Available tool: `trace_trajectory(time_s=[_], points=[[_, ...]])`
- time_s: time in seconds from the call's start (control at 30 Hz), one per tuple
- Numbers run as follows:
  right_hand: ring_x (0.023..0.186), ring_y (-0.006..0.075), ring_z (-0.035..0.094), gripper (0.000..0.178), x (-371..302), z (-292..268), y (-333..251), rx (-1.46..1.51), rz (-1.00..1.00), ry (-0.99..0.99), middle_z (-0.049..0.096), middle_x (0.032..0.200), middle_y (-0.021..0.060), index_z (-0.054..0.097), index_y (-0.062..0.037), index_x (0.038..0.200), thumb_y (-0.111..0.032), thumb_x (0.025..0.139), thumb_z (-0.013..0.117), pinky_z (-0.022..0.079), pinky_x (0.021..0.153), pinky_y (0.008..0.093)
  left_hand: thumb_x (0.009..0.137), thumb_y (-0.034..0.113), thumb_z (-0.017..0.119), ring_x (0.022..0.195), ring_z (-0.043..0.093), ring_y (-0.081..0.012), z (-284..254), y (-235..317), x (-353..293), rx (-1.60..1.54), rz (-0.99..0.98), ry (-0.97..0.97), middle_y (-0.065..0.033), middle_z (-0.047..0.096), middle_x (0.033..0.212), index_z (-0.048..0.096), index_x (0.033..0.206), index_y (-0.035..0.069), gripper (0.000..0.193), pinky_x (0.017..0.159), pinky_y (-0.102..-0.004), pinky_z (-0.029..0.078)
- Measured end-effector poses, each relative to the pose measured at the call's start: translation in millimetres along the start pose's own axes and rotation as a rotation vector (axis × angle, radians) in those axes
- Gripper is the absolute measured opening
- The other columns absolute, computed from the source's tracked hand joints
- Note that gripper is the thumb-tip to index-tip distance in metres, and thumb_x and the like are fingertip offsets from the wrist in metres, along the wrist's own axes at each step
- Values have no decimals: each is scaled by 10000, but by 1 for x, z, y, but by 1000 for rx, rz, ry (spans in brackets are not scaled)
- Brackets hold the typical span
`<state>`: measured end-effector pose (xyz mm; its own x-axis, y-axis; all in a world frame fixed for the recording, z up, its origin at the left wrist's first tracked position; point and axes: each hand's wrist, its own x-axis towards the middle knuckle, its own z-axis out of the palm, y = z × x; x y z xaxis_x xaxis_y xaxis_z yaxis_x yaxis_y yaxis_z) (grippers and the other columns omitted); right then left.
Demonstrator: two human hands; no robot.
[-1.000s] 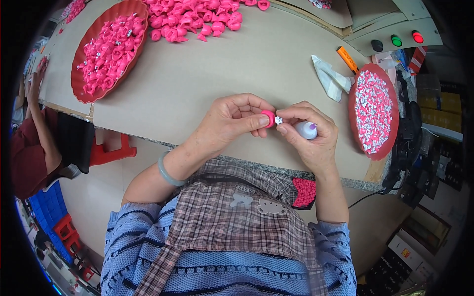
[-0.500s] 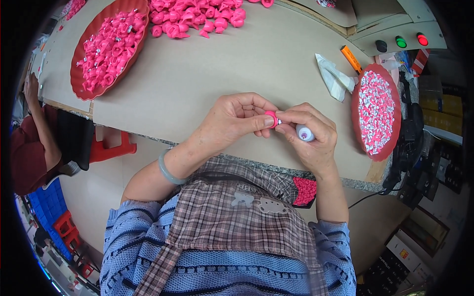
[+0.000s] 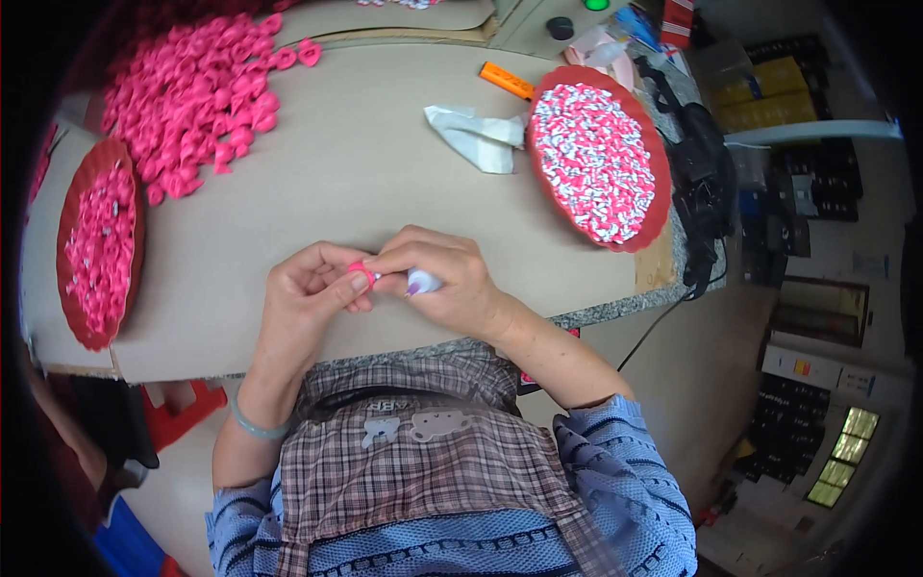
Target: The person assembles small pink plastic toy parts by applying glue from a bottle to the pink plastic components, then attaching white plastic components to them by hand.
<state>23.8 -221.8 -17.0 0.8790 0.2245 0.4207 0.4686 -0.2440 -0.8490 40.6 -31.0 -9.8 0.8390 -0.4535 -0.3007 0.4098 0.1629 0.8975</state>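
A small pink plastic piece (image 3: pixel 362 270) is pinched between the thumb and fingers of my left hand (image 3: pixel 310 288). My right hand (image 3: pixel 447 274) meets it, its fingertips at the right side of the pink piece, where a bit of white shows. Tucked in the same right hand is a small whitish squeeze bottle (image 3: pixel 424 282) with a purple tip pointing toward me. Both hands are just above the table (image 3: pixel 317 163), close to its front edge. My fingers partly hide the pink piece.
A red scalloped tray (image 3: pixel 651 216) of small pink-and-white pieces stands at right. Another red tray (image 3: pixel 132 260) with pink pieces is at far left, beside a heap of pink pieces (image 3: pixel 197 106). A crumpled white tissue (image 3: pixel 476 137) and an orange marker (image 3: pixel 507 80) lie near the right tray.
The view has swung to the right, so the table's things appear farther left. My hands stay together on the pink piece, and the bottle remains in my right hand.
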Motion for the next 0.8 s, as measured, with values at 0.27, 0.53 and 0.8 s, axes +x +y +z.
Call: trace_trajectory(time_s=[0.27, 0.53, 0.8], points=[[718, 198, 640, 230, 2, -8, -16, -65, 26, -11, 641, 819, 84, 683, -45, 945, 5, 724, 723, 511, 595, 288, 860, 43, 649, 708, 626, -113, 7, 1, 2, -19, 15, 15, -94, 669, 853, 616, 991, -42, 160, 650, -221, 511], [700, 204, 652, 221, 0, -9, -16, -163, 31, 49, 661, 804, 93, 660, -33, 910, 54, 713, 711, 519, 586, 294, 868, 57, 651, 752, 629, -102, 8, -3, 5, -59, 25, -47, -67, 651, 876, 603, 1022, -38, 187, 681, -222, 526], [670, 203, 646, 207, 1, -8, -16, -304, -80, 28, 650, 775, 85, 627, -21, 852, 55, 684, 720, 514, 547, 286, 874, 50, 638, 750, 628, -93, 8, -2, 1, -7, 44, -23, -56, 646, 876, 608, 1015, -38, 168, 679, -215, 528]])
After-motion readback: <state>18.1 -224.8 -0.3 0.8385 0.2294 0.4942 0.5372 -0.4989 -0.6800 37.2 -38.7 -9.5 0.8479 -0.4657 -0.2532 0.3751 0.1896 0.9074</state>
